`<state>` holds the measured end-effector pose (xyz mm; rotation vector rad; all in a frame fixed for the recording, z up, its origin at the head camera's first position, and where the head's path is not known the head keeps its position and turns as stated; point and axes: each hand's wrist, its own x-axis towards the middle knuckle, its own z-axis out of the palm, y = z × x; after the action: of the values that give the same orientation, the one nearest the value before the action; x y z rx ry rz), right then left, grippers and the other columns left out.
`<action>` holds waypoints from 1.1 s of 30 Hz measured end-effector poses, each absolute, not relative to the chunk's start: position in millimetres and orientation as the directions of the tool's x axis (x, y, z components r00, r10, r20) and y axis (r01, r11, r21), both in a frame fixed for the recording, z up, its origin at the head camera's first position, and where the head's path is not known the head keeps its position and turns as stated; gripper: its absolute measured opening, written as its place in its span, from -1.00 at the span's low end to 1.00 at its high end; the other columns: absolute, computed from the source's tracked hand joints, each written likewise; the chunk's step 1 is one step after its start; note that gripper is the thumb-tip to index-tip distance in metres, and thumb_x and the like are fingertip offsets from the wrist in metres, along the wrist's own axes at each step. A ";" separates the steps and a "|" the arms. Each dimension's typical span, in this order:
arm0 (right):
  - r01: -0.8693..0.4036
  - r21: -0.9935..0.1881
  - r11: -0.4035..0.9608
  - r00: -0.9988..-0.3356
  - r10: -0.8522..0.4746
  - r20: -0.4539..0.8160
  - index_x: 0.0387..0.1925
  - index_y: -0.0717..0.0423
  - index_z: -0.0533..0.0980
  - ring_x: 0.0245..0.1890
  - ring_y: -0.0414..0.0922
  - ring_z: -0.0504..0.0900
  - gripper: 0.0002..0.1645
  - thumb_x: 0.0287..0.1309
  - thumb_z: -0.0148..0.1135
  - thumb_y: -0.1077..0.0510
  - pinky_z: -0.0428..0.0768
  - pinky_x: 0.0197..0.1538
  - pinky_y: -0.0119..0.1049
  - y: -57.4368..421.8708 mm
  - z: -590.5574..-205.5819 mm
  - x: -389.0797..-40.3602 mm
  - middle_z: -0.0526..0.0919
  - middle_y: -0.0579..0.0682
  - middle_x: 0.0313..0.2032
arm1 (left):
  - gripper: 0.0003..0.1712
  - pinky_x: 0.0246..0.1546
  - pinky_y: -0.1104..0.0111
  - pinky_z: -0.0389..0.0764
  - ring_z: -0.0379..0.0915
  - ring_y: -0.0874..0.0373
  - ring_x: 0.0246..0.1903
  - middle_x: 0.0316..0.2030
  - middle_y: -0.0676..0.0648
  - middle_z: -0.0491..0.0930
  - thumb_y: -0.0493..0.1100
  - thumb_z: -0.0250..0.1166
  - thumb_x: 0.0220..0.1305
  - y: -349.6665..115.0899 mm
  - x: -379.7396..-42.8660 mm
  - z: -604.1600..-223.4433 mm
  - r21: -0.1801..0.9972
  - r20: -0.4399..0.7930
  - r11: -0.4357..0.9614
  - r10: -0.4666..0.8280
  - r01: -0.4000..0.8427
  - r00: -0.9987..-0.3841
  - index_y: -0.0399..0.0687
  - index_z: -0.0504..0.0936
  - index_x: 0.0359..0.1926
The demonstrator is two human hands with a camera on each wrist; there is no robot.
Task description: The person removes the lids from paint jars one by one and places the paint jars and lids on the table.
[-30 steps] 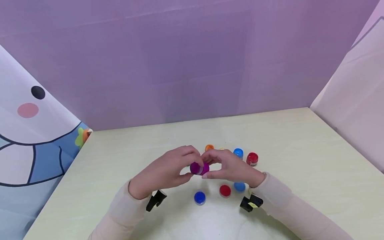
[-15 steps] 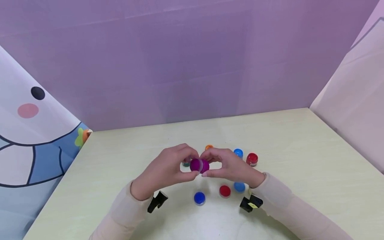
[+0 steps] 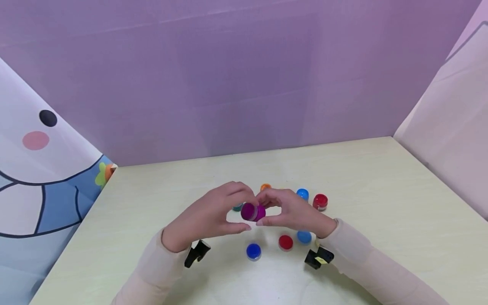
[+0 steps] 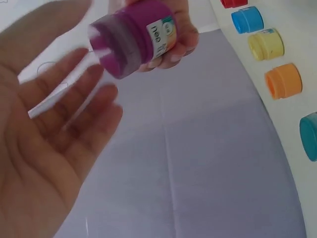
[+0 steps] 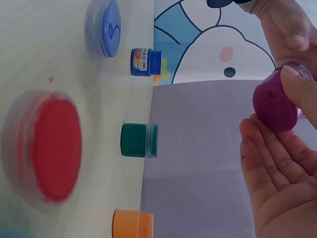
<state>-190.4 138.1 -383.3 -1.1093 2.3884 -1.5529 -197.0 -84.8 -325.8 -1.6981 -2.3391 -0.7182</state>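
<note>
My right hand (image 3: pixel 293 213) grips a purple paint jar (image 3: pixel 259 212) between thumb and fingers, holding it sideways above the table. The jar's clear-edged lid (image 4: pixel 116 47) faces my left hand (image 3: pixel 207 216). In the left wrist view, that hand's spread fingers (image 4: pixel 81 124) lie beside the lid, its thumb drawn away. My right thumb (image 5: pixel 299 91) presses on the jar's side in the right wrist view, with the fingers under its base. A printed label (image 4: pixel 161 37) shows on the jar's side.
Behind the hands stand paint jars: teal (image 3: pixel 238 207), orange (image 3: pixel 265 187), light blue (image 3: pixel 303 194) and red (image 3: pixel 320 202). Nearer me lie low round pieces, dark blue (image 3: pixel 253 252), red (image 3: pixel 285 242) and light blue (image 3: pixel 304 237). A purple backdrop (image 3: pixel 244 84) closes the table's far side.
Half a second ago my left thumb and fingers were around the lid; now the thumb has moved down and away from it. The right hand has kept its grip with little movement.
</note>
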 end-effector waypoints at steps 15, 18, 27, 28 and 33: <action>-0.522 -0.816 0.248 -0.735 -0.616 0.283 -0.07 -0.08 0.43 -0.17 -0.25 0.53 -0.54 -0.05 0.34 0.02 0.46 -0.01 -0.17 138.1 -380.9 -189.9 0.55 -0.24 -0.20 | -0.68 -0.13 0.55 0.39 0.35 0.31 -0.18 -0.19 0.08 0.44 -0.38 0.25 -0.03 -85.6 -198.7 -326.9 0.244 0.417 0.155 0.874 0.957 -0.248 -0.03 0.48 -0.21; -0.527 -0.815 0.240 -0.732 -0.615 0.292 -0.07 -0.07 0.43 -0.17 -0.24 0.53 -0.54 -0.05 0.34 0.03 0.46 -0.02 -0.11 138.1 -381.3 -190.4 0.55 -0.22 -0.20 | -0.71 -0.17 0.56 0.40 0.36 0.33 -0.23 -0.22 0.10 0.45 -0.33 0.26 -0.03 -85.7 -198.0 -327.2 0.255 0.422 0.189 0.861 0.948 -0.285 -0.03 0.50 -0.22; -0.517 -0.825 0.230 -0.745 -0.596 0.301 -0.07 -0.07 0.43 -0.17 -0.23 0.54 -0.54 -0.06 0.35 0.04 0.47 -0.04 -0.02 137.0 -381.4 -190.3 0.54 -0.20 -0.19 | -0.71 -0.28 0.57 0.45 0.43 0.32 -0.35 -0.26 0.10 0.51 -0.18 0.28 0.01 -84.4 -193.7 -327.4 0.305 0.402 0.336 0.803 0.891 -0.440 -0.07 0.53 -0.17; -0.516 -0.825 0.230 -0.746 -0.594 0.300 -0.07 -0.08 0.44 -0.17 -0.22 0.54 -0.54 -0.06 0.35 0.04 0.47 -0.04 -0.02 136.9 -381.1 -190.0 0.54 -0.21 -0.19 | -0.72 -0.29 0.56 0.46 0.43 0.33 -0.36 -0.28 0.11 0.51 -0.15 0.28 0.02 -84.1 -193.2 -327.3 0.310 0.403 0.349 0.794 0.884 -0.455 -0.06 0.54 -0.18; -0.516 -0.819 0.251 -0.749 -0.596 0.289 -0.10 -0.11 0.44 -0.17 -0.24 0.54 -0.58 -0.04 0.34 0.03 0.46 0.00 -0.12 136.2 -380.4 -188.9 0.55 -0.23 -0.21 | -0.79 -0.36 0.54 0.47 0.37 0.39 -0.42 -0.42 0.19 0.48 -0.07 0.28 0.05 -82.3 -190.5 -327.4 0.319 0.397 0.416 0.757 0.852 -0.518 0.01 0.53 -0.27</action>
<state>-188.9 136.2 -380.4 -1.0782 2.4203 -1.5331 -190.5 -82.3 -327.4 -1.4263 -2.4764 -0.7290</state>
